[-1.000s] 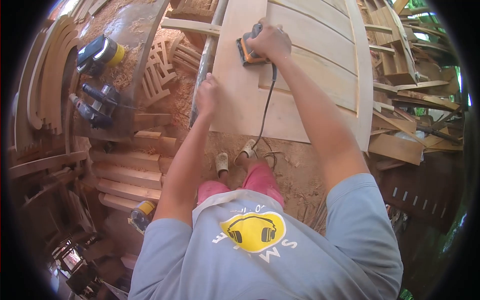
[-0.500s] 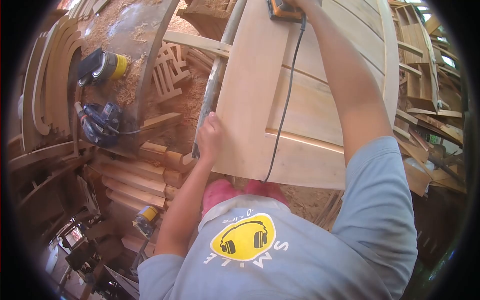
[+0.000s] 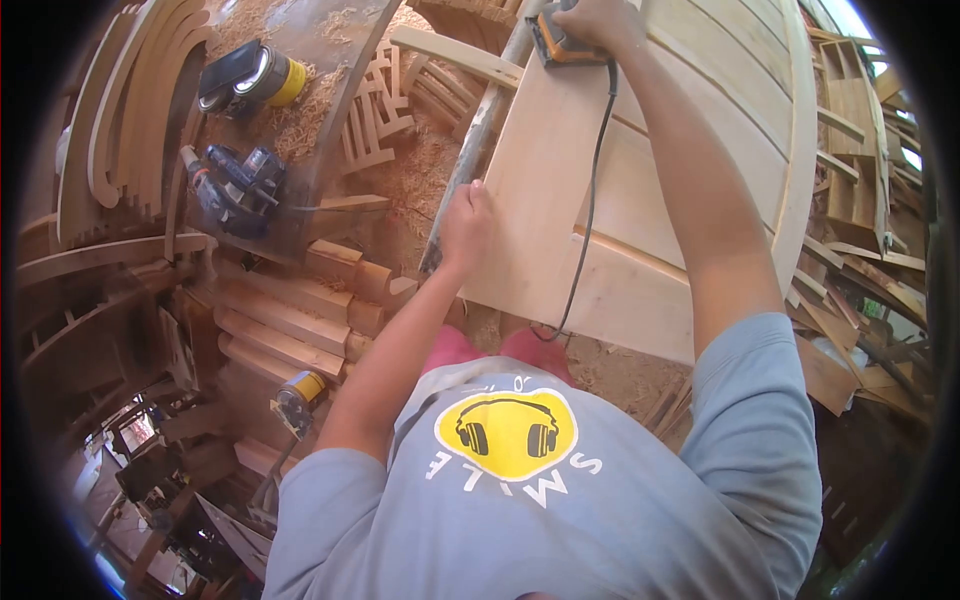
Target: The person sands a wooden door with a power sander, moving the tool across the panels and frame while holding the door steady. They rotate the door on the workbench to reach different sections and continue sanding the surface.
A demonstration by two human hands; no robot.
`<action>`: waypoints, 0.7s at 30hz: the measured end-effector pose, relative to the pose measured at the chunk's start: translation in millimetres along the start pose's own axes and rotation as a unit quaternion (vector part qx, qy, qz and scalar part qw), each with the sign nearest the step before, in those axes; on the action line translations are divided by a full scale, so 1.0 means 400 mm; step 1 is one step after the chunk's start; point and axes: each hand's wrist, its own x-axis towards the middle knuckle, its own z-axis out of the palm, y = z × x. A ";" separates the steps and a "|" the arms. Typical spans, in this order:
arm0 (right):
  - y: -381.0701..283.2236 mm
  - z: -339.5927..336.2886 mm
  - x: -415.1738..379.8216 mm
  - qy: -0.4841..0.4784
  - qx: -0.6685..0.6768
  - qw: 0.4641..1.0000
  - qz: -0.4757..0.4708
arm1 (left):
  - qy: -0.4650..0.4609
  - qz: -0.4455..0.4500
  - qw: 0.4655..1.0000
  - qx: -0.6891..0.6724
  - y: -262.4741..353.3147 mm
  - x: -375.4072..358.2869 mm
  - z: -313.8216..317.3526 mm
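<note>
A pale wooden panelled door (image 3: 530, 180) lies flat in front of me, with grooved boards inside its frame. On its far left frame piece sits an orange and black electric sander (image 3: 556, 42). My right hand (image 3: 608, 22) is closed over the top of the sander, and its dark cord (image 3: 592, 190) trails back across the door towards my body. My left hand (image 3: 468, 228) grips the door's left edge near the close corner; its fingers are partly hidden.
A bench at left carries tins (image 3: 262, 78), a blue power tool (image 3: 232, 188) and shavings. Curved wooden pieces (image 3: 130, 110) stand beyond it. Stacked timber (image 3: 285, 325) lies below the bench. More wooden parts (image 3: 855, 150) are piled at right. A pole (image 3: 470, 150) runs beside the door.
My view has shifted, so the scene sits further right and higher. The sander has slid towards the door's left edge and slightly closer to me. My left hand keeps its place on the edge.
</note>
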 end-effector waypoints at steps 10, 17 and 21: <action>-0.202 0.038 -0.546 -0.036 0.018 0.996 -0.075 | 0.107 0.420 0.896 -0.098 0.156 0.026 -0.249; -0.211 0.115 -0.889 -0.012 0.058 0.983 -0.176 | -0.146 0.569 0.809 -0.005 0.114 -0.151 -0.289; -0.244 0.103 -0.945 -0.016 0.026 0.986 -0.166 | -0.147 0.581 0.798 -0.064 0.078 -0.167 -0.288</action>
